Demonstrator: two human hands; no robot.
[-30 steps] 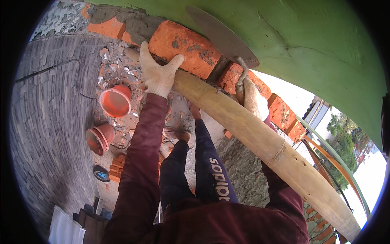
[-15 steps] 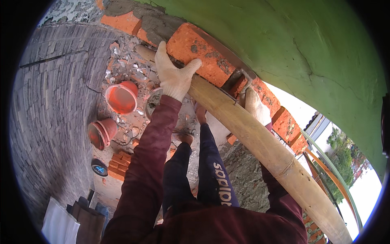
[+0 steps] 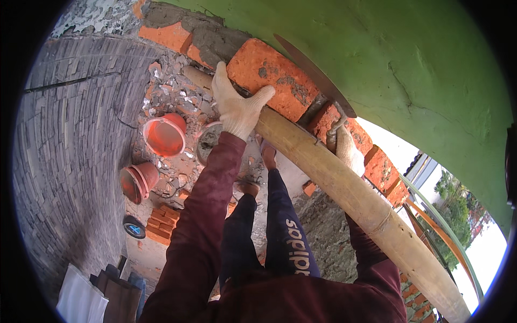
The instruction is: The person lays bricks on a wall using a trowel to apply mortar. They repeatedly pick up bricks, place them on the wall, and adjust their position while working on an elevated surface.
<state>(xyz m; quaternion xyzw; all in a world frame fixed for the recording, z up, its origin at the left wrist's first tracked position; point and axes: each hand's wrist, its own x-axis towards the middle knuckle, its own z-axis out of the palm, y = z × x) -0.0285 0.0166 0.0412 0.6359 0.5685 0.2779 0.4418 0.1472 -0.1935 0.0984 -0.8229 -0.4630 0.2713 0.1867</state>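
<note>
An orange brick (image 3: 269, 78) with patches of mortar sits on top of the brick wall. My left hand (image 3: 239, 107), in a cream knit glove, rests against its near side and left end, thumb and fingers spread apart. In my gloved right hand (image 3: 349, 152) is a trowel, its handle (image 3: 332, 139) wrapped by the fingers. The long brown trowel blade (image 3: 318, 78) lies beyond the brick's far edge, over the green surface. Just right of the brick, another brick (image 3: 326, 121) stands in the row. A thick bamboo pole (image 3: 323, 161) runs along the near side of the wall.
Grey mortar (image 3: 212, 40) covers the wall's left part. A green wall (image 3: 398, 64) rises on the far side. Below are red buckets (image 3: 165, 134), a bucket holding mortar (image 3: 209, 142), stacked bricks (image 3: 161, 223), rubble and my feet. A grey slatted wall (image 3: 70, 151) stands left.
The trowel blade has swung outward from the brick's far edge, and more of the handle shows in my right hand. My left hand stays on the brick. The whole view has shifted slightly.
</note>
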